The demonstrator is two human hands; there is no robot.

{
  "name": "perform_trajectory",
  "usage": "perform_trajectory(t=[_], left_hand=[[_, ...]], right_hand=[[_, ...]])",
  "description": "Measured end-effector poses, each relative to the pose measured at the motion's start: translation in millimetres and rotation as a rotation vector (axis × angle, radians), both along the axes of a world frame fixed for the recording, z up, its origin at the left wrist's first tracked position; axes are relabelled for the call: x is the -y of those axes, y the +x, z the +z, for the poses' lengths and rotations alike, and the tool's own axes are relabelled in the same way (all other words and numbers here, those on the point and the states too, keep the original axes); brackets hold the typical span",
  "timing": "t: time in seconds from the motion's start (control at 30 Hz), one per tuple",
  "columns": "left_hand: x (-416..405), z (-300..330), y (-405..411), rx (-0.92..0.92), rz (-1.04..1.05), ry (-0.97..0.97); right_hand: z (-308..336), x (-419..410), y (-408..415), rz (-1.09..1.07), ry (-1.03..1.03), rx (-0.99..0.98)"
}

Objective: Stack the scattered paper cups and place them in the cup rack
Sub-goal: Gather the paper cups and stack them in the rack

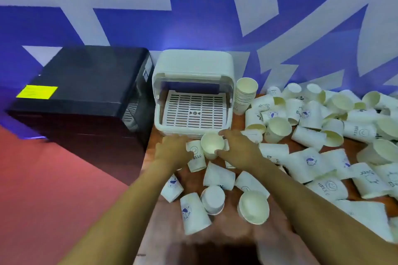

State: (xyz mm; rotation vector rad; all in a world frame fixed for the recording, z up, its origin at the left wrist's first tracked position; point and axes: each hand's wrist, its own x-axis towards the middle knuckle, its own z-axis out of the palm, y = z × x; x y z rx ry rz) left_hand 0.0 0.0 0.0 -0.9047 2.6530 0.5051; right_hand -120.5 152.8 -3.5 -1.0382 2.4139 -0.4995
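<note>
Many white paper cups (312,114) lie scattered over the brown table (170,230), most of them to the right. My right hand (239,149) grips an upright cup (212,145) just in front of the white cup rack (191,101). My left hand (173,150) holds a cup printed HELLO (196,158) right beside it. The rack stands open, its slotted tray bare. A stack of nested cups (245,95) stands upright against the rack's right side.
A black box (81,92) with a yellow label sits left of the rack, past the table's left edge. A blue and white wall rises behind. Loose cups (193,211) lie between my forearms near the front. Red floor shows at the lower left.
</note>
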Motion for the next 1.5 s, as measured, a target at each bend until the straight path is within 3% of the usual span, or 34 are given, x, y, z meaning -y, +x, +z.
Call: perform_trajectory(t=[0.53, 0.83, 1.03, 1.33, 1.5], left_hand=[[16, -48, -37, 0.07, -0.052, -0.023], [18, -25, -37, -0.15, -0.14, 0.057], [27, 3, -29, -0.29, -0.186, 0.245], [71, 40, -22, -0.395, -0.193, 0.055], [96, 48, -18, -0.398, -0.092, -0.045]], right_hand=[[-40, 29, -8, -0.033, 0.084, -0.083], [-22, 24, -2, -0.171, 0.069, -0.042], [4, 13, -13, -0.243, 0.041, 0.021], [34, 47, -19, -0.277, -0.068, -0.019], [41, 80, -15, -0.262, -0.107, -0.04]])
